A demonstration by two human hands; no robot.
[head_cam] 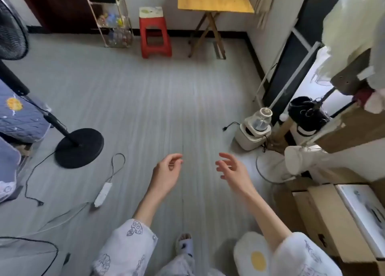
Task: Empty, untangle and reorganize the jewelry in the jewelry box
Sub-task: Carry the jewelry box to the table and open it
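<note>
Two bare hands, nothing held; no jewelry box and no jewelry anywhere in view, so its place, its heading and its long axis cannot be told.

Left edge of frame: standing fan (pixel 12 29), its round black base (pixel 79 148) on the grey floor (pixel 145 100); a white power strip (pixel 103 194) with trailing cord, lower left.

Centre, lower half: left hand (pixel 166 171), raised over the floor, fingers loosely curled, thumb near the fingertips, gripping nothing. Right hand (pixel 231 169), just beside it and apart, fingers spread and relaxed, likewise empty.

Upper centre: red plastic stool (pixel 155 35); folding wooden table (pixel 212 0) to its right.

Right side: blender (pixel 255 129) on the floor by the wall; cardboard boxes (pixel 325 219), lower right.

Progress, as a judgement: the task appears not begun. Emptying, untangling and reorganizing all remain, and the box must first be found.
</note>
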